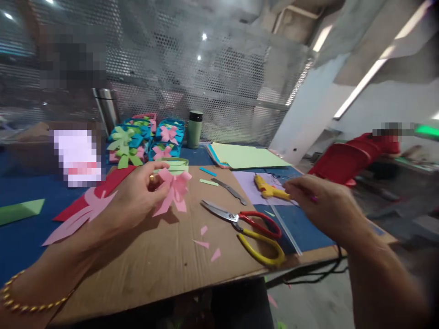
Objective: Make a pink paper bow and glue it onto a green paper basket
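Note:
My left hand point(137, 194) pinches a pink paper bow point(174, 191) by its middle, holding it just above the brown cardboard sheet point(154, 265). My right hand point(317, 201) hovers over the right end of the table with its fingers curled, close to a yellow glue gun point(269, 188) lying on a lilac sheet. Whether those fingers hold anything is not visible. Red- and yellow-handled scissors point(250, 226) lie open on the cardboard between my hands. Small pink scraps point(207, 242) are scattered near them.
Finished blue, green and pink paper flowers point(144, 139) are piled at the back beside a green flask point(195, 129) and a steel flask point(106, 109). Stacked coloured paper point(247, 156) lies back right. A perforated metal screen stands behind. A person in red sits far right.

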